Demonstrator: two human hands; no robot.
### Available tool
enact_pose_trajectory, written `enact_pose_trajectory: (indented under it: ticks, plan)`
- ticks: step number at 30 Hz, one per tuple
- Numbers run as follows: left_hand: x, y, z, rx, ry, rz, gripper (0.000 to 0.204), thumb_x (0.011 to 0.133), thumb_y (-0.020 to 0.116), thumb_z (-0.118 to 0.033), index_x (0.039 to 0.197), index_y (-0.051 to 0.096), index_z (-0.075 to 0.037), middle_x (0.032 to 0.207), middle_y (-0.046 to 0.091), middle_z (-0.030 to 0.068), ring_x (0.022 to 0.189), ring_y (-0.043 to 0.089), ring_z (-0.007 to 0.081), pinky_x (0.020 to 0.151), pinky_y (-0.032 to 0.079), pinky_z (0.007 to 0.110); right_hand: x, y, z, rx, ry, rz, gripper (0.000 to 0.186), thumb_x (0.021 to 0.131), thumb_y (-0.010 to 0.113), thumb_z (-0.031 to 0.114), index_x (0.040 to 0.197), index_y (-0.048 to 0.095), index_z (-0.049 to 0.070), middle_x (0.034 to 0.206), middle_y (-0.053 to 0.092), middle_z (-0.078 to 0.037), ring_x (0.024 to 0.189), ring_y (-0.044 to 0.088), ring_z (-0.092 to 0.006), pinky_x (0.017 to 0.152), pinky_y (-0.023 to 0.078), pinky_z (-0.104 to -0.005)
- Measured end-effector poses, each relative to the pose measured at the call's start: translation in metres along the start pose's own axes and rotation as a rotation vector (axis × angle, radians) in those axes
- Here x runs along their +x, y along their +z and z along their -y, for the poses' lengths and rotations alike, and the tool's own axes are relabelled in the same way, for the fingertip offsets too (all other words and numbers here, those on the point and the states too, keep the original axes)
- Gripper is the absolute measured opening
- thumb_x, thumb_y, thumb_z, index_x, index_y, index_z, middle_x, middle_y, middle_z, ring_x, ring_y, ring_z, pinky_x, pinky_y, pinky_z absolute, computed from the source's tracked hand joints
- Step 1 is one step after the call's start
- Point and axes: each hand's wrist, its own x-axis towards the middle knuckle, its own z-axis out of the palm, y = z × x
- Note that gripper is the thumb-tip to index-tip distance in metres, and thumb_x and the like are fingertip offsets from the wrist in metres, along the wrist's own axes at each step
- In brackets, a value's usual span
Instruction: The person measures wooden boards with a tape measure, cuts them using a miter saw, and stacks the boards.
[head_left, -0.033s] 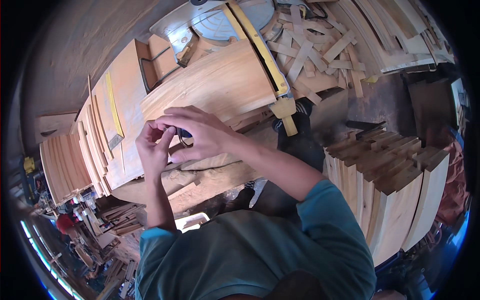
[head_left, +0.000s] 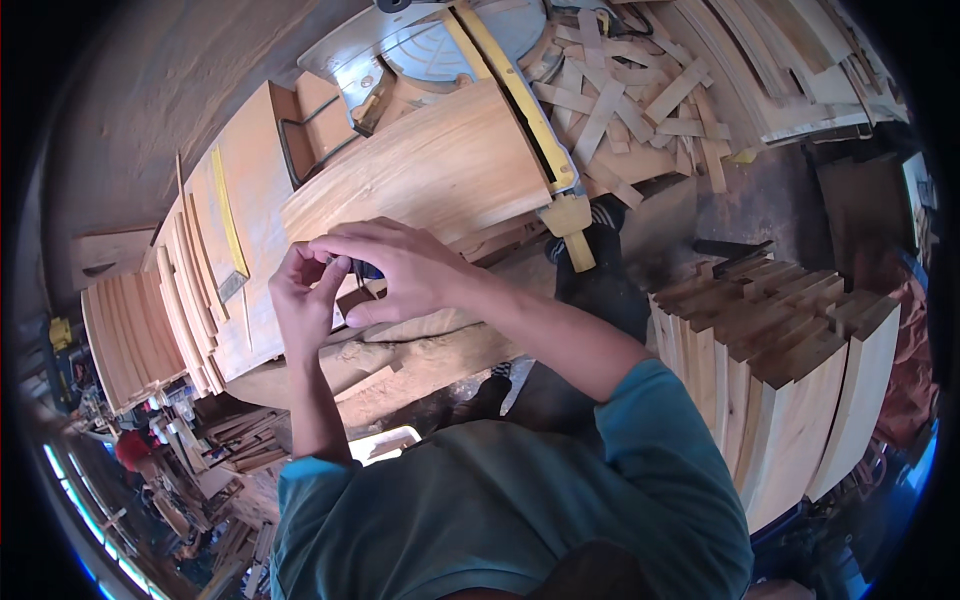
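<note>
Both hands meet in front of my chest, above the near edge of the workbench. Between them is a small dark object with a blue part, mostly covered by fingers; its kind I cannot make out. My left hand pinches at its left side with thumb and fingertips. Curved over it from the right, my right hand has its fingers closed round it. Just beyond the hands, a wide wooden board lies flat on the bench, its right end by the yellow-edged rail of a saw.
A mitre saw's round metal base stands at the back. Thin wood offcuts lie heaped right of it. Stacked boards stand at right and far left. A yellow-edged square rests on the bench.
</note>
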Motion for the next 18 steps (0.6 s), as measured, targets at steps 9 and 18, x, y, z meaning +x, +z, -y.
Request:
enact_pose_trajectory:
  ticks: [9,18]
  plan:
    - [-0.005,-0.053,0.036,-0.246,-0.032,-0.168,0.009,0.097,0.073,-0.012,0.100,0.065,-0.008,0.097,0.068,0.0015,0.087,0.064,0.0097,0.078,0.053,0.025,0.002,-0.079,-0.020,-0.161,0.449,0.506,0.060,0.077,0.064,0.010,0.134,0.071,0.026,0.107,0.071,-0.013,0.099,0.069,-0.0305,0.087,0.054,-0.0429]
    - [-0.014,-0.104,0.219,-0.170,-0.362,-0.416,0.012,0.100,0.070,-0.020,0.097,0.067,-0.009,0.083,0.064,-0.0032,0.074,0.054,0.0058,0.067,0.041,0.024,-0.062,-0.238,-0.085,-0.636,0.767,0.125,0.043,0.073,0.058,-0.001,0.107,0.080,0.012,0.105,0.074,-0.014,0.097,0.072,-0.0296,0.083,0.055,-0.0382]
